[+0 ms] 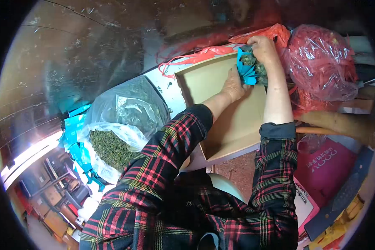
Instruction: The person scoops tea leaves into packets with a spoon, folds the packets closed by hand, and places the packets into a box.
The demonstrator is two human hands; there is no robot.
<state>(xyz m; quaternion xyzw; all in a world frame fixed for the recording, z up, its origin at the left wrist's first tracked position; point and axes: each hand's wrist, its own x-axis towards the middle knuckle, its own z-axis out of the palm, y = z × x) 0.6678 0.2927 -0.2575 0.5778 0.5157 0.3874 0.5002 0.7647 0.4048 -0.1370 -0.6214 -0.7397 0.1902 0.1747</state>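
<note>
Several small blue packets with dark green dried leaves in them stand in a row at the far right corner of a shallow cardboard box. My left hand reaches into the box, its fingers closed against the near left side of the packets. Above and to the right, my right hand bends over the far end of the row, fingers curled down at the packets. The fingertips of both hands are partly hidden. A large clear bag of dried green leaves lies open left of the box.
Blue packets lie beyond the clear bag at the left. Red plastic bags and a big bundle of pink-red bags are at the upper right. A clipboard and a dark pink bag are at the lower right.
</note>
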